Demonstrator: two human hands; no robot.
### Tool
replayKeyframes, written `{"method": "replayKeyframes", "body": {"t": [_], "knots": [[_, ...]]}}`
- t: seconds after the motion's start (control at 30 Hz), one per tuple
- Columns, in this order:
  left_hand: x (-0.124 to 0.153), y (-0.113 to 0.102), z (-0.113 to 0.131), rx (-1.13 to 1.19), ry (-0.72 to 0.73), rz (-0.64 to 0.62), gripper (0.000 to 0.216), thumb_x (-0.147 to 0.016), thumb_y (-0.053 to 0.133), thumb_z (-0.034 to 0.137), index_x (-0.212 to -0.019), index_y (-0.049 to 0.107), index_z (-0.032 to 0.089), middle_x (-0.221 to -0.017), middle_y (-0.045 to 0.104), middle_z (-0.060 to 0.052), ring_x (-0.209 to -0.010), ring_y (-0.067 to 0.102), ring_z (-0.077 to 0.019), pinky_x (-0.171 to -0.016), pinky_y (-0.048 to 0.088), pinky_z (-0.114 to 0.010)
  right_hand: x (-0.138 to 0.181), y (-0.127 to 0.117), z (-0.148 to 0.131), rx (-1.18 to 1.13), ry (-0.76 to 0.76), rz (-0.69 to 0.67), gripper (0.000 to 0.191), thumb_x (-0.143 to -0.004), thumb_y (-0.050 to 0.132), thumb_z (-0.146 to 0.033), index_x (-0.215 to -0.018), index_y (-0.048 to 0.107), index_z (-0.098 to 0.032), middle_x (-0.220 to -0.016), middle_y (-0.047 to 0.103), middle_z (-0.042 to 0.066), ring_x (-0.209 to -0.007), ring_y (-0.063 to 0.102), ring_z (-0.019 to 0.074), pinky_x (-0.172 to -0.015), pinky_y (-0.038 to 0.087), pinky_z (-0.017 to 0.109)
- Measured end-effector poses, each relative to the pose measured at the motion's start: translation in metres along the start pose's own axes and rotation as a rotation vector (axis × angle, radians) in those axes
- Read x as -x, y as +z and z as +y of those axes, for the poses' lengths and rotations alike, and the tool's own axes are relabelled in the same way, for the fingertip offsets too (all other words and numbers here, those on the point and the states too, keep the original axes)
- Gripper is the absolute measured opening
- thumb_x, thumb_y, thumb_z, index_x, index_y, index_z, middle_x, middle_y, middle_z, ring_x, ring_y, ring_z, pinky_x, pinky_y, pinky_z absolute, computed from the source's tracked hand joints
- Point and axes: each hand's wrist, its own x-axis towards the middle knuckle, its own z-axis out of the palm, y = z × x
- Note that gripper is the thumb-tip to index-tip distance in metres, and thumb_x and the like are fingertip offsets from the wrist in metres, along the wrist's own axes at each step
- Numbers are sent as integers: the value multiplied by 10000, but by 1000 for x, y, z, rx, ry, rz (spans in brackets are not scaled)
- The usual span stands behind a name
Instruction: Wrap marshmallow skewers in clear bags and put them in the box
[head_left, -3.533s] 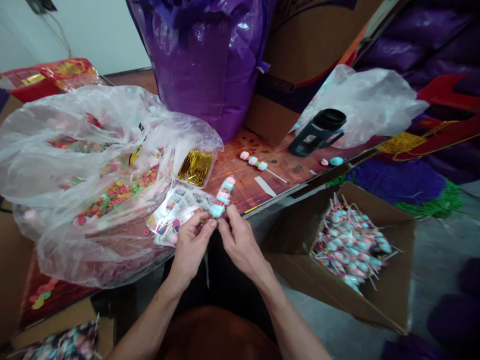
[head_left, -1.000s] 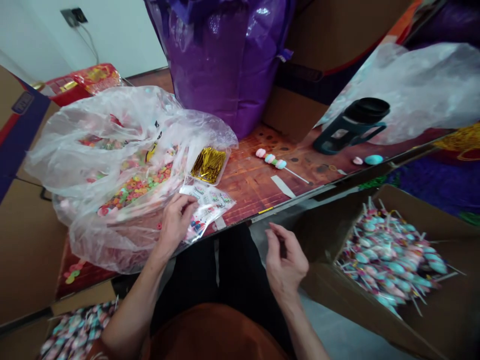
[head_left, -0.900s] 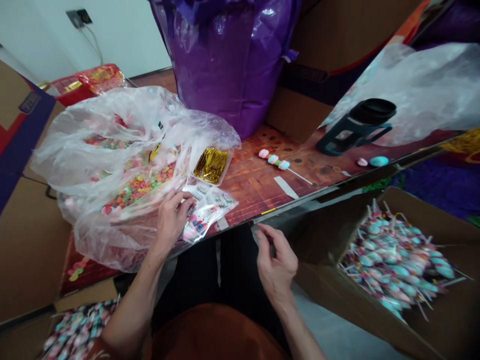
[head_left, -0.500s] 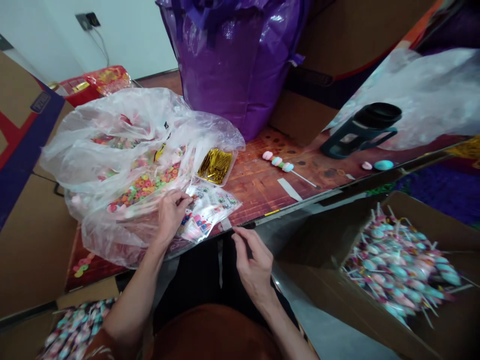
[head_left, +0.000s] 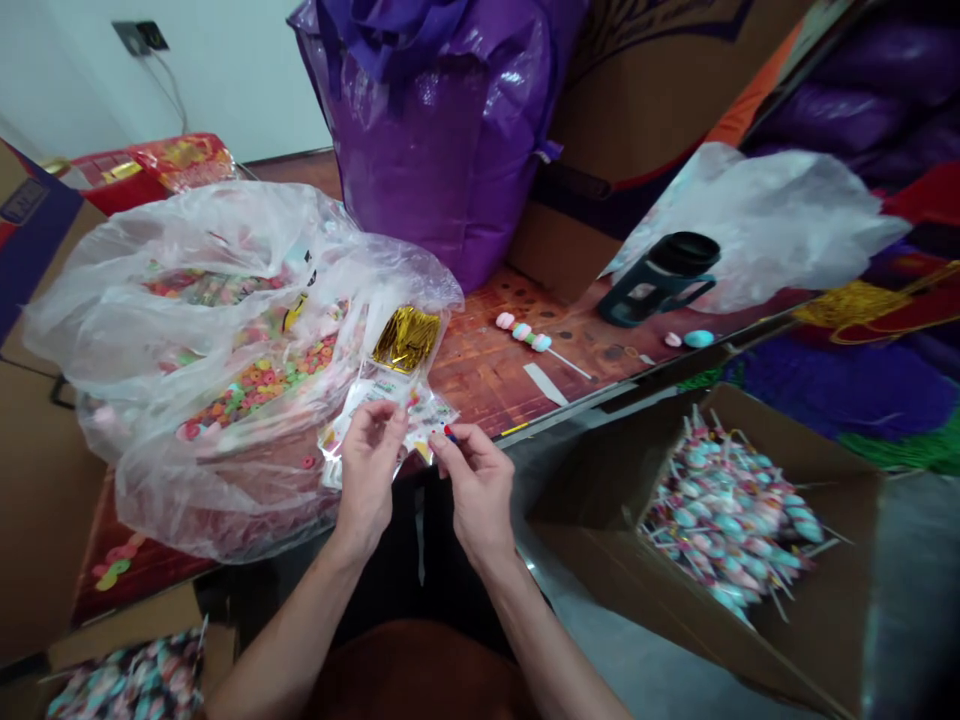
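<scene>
Both hands are close together at the table's front edge, in front of a pile of clear printed plastic bags point(head_left: 431, 408). My left hand point(head_left: 369, 465) pinches a thin clear printed bag between thumb and fingers. My right hand point(head_left: 478, 485) is closed at the bag's other side, where a bit of red and blue print shows by the fingertips. The bag is see-through, so its outline is hard to make out. Just behind the pile are gold twist ties point(head_left: 407, 338) in a clear tray. A marshmallow skewer point(head_left: 523, 333) on a white stick lies to the right.
A large clear bag point(head_left: 225, 225) with colourful candy rings point(head_left: 262, 385) covers the table's left. Behind stands a purple bag point(head_left: 435, 150). A dark mug point(head_left: 660, 280) is at right. Cardboard boxes with wrapped marshmallow skewers point(head_left: 735, 510) stand below the table, right and lower left.
My left hand has drawn back from the bag pile with a bag. My right hand has risen to meet it. The whole view has shifted slightly to the right.
</scene>
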Motion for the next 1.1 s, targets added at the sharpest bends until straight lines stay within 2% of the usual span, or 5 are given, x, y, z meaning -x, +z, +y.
{"method": "replayKeyframes", "body": {"t": [0.17,0.33,0.5,0.73,1.1], "knots": [[14,8,-5,281,-488,-245,428,-697,838,531,-837,682,157,-783,648,-32,-658,562,-104,-576,448,-220,-11,-24,-19,62,-41,-74,178,-843,698,-347,-783,659,-185,-683,581,-30,-612,464,109,-581,389,233],[0,22,-7,348,-334,-89,353,-549,941,297,-770,696,170,-764,656,12,-642,542,-80,-612,449,-216,-17,-37,-33,209,-109,-139,244,-877,636,-367,-709,609,-192,-633,513,-39,-596,419,112,-574,378,235],[1,32,-15,241,-206,-37,338,-588,915,303,-657,619,156,-594,537,64,-545,446,-48,-551,385,-193,-19,-42,-24,273,-151,-64,395,-940,541,-445,-632,459,-211,-600,401,-50,-574,353,107,-548,343,231],[-8,34,-9,291,-422,-76,374,-543,940,308,-728,658,145,-700,629,32,-545,489,-47,-523,412,-183,-29,-58,-20,316,-164,-242,408,-966,507,-425,-630,420,-209,-609,373,-51,-573,328,101,-553,303,240],[-15,40,-16,255,-233,-17,393,-495,971,299,-669,657,139,-640,605,38,-562,505,-53,-538,455,-167,-45,-74,-17,207,-15,-187,316,-874,600,-408,-646,531,-200,-579,429,-52,-562,374,108,-553,303,252]]}}
